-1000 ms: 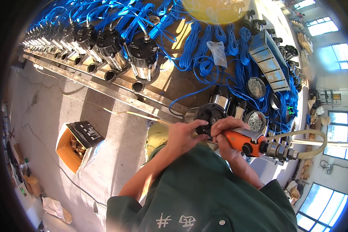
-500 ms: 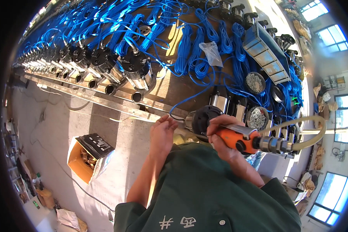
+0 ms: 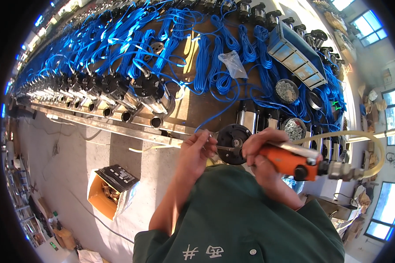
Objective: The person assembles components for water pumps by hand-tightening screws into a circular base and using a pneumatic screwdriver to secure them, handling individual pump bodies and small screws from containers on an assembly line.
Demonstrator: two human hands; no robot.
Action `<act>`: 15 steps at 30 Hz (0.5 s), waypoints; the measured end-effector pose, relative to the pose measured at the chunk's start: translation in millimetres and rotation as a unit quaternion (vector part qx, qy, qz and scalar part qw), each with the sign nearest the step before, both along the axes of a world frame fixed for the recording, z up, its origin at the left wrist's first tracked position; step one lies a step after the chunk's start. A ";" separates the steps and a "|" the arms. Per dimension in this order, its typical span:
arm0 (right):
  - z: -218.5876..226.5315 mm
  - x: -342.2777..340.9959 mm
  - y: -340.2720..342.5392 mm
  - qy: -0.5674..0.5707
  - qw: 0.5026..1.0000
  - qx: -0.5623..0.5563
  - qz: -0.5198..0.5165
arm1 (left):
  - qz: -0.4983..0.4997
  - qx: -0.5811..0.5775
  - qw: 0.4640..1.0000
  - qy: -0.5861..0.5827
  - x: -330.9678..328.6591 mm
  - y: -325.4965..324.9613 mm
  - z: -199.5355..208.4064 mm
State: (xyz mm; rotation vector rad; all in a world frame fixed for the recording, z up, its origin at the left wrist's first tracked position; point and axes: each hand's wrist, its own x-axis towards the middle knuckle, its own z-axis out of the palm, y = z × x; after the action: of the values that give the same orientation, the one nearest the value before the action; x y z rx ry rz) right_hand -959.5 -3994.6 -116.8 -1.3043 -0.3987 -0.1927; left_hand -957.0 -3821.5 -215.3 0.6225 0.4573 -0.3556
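One black motor end (image 3: 235, 139) sits near the edge of the bench (image 3: 191, 109) between our left hand (image 3: 195, 153), fingers nearly pinched, contents unclear, and right hand (image 3: 264, 160), wrapped round the orange power tool (image 3: 285, 161) we should keep square.

- Worker's dark green work top (image 3: 224, 206), seen from my remote station, is plain and solid in colour, its cloth broad and lightly creased across the front.
- Left sleeve (image 3: 150, 241), same green, ends wide and loose around the elbow, leaving the forearm uncovered below.
- Right sleeve (image 3: 324, 223) matches in cloth and cut, its edge standing away from the arm.
- Two white markings (image 3: 202, 252) of angular strokes sit side by side low in my view, crisp against the green.
- One pale round button (image 3: 253, 252) shows beside them, small and shiny.
- Left hand (image 3: 198, 150) and right hand (image 3: 264, 153) are both bare.
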 end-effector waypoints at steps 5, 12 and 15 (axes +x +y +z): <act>17.2 26.2 0.8 -0.052 0.988 0.142 -0.039 | -0.073 -0.054 0.996 -0.015 5.2 -11.5 22.9; 13.2 29.2 -8.1 -0.046 0.984 0.167 -0.050 | -0.106 -0.057 0.991 -0.053 11.7 -21.0 28.7; 10.5 29.8 -10.2 -0.023 0.981 0.184 -0.056 | -0.125 -0.055 0.988 -0.069 14.1 -22.2 27.7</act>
State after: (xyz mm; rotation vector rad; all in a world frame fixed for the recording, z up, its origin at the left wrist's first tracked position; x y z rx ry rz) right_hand -929.7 -4004.8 -106.4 -0.9582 -0.3120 -0.3740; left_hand -942.9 -3843.7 -187.6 0.5934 0.2259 -0.5678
